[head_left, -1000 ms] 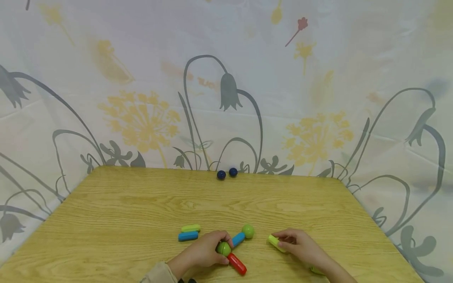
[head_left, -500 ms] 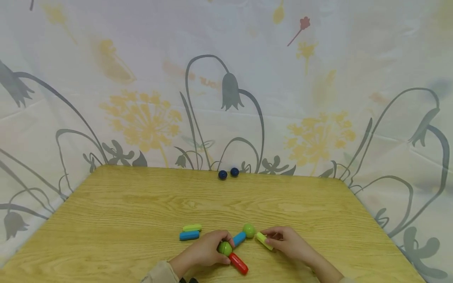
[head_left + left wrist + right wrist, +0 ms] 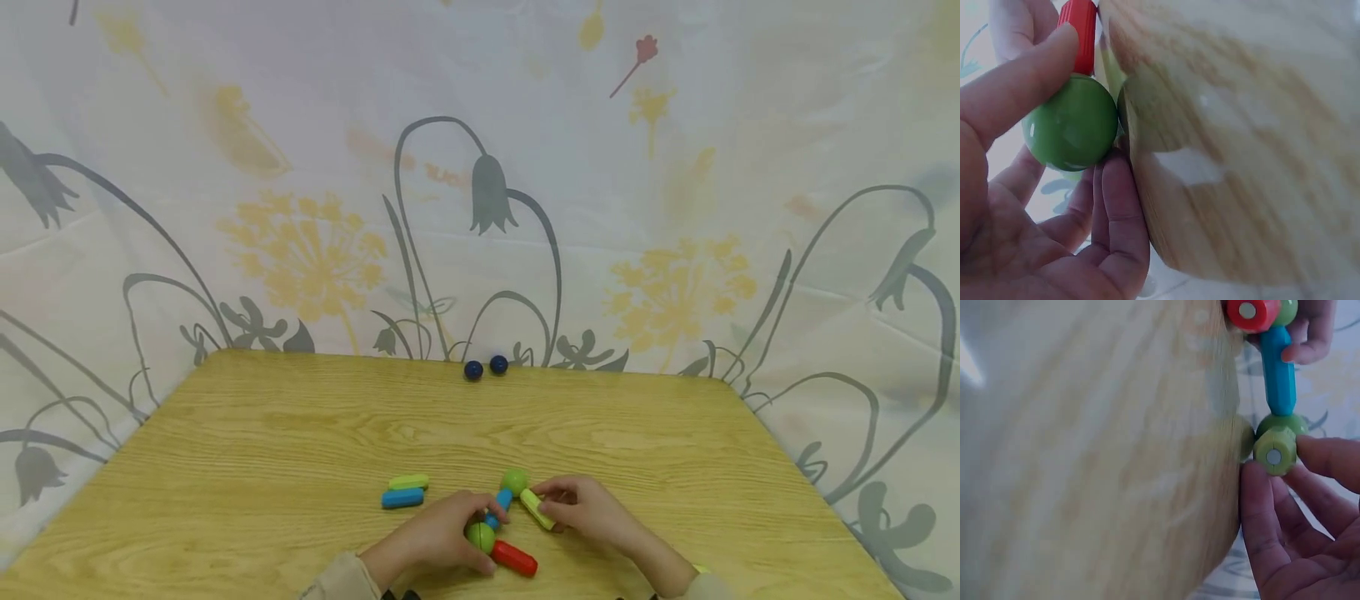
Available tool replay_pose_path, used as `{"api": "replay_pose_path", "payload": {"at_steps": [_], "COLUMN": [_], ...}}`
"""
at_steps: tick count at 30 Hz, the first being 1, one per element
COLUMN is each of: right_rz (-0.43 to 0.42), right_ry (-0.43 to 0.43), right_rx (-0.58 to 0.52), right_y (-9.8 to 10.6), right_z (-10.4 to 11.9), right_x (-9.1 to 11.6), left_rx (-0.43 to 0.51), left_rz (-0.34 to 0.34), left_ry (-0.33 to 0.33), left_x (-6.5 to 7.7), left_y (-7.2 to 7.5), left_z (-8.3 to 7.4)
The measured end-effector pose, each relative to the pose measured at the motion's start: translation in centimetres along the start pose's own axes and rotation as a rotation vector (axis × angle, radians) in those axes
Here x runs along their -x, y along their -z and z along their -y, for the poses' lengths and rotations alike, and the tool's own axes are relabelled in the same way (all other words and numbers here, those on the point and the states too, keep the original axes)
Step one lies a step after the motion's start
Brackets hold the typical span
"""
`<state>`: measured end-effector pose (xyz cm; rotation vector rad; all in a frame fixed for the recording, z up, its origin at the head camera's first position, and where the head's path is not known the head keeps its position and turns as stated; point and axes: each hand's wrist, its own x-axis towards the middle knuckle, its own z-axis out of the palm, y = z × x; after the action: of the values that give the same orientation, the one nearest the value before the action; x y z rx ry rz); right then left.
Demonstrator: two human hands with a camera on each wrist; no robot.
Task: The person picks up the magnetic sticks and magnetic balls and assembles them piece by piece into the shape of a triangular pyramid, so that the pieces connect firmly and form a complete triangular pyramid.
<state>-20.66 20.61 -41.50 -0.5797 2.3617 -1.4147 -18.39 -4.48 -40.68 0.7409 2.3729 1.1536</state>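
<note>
My left hand (image 3: 442,533) grips a glossy green ball (image 3: 1072,125), thumb over it and fingers curled beneath. From this ball extend a red magnetic stick (image 3: 514,558), pointing right, and a blue magnetic stick (image 3: 1279,372), leading to a second green ball (image 3: 514,482) farther back. Between thumb and fingertips, my right hand (image 3: 592,512) pinches a yellow-green magnetic stick (image 3: 537,509). Its far end is right at the second ball. Round metal discs show in the facing ends of the red and yellow-green sticks in the right wrist view.
Left of the hands, another yellow-green stick (image 3: 408,482) and a blue stick (image 3: 402,498) lie side by side on the wooden table (image 3: 300,417). Two dark blue balls (image 3: 473,370) sit at its back edge, before a flower-patterned backdrop (image 3: 337,167). A yellow-green piece peeks out beside the right sleeve.
My right hand has carried the yellow-green stick leftward to the far green ball. The red stick has swung to point more rightward, and the held ball has shifted slightly toward me.
</note>
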Motion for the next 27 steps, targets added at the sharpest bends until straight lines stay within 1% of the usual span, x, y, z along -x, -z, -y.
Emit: {"api": "replay_pose_path", "payload": {"at_steps": [4,6,9,11,14,17,23,27], "right_rz": [0.025,0.034,0.029,0.000,-0.060,-0.109,-0.144,-0.163], "right_ry": [0.009,0.014,0.016,0.020,0.029,0.050,0.086,0.105], "right_rx": [0.001,-0.005,-0.004,0.005,0.023,0.038,0.051,0.060], "right_y": [0.2,0.5,0.9,1.3,2.0,2.7,4.1,4.5], "right_z": [0.1,0.0,-0.1,-0.1,-0.3,-0.5,-1.0,-1.3], "right_x": [-1.1,-1.9,-3.2,-4.2,-5.8,-7.5,-10.7,-12.5], "left_rx": [0.029,0.070,0.125,0.147,0.154,0.160,0.181,0.188], "left_rz": [0.031,0.043,0.058,0.060,0.057,0.050,0.049,0.047], "left_ry": [0.000,-0.007,0.007,0.025,0.057,0.072,0.080,0.068], "left_x": [0.2,0.3,0.4,0.5,0.6,0.6,0.6,0.7], "left_y": [0.2,0.4,0.5,0.5,0.5,0.3,0.1,0.1], "left_z": [0.2,0.3,0.3,0.3,0.2,0.1,0.0,-0.1]}}
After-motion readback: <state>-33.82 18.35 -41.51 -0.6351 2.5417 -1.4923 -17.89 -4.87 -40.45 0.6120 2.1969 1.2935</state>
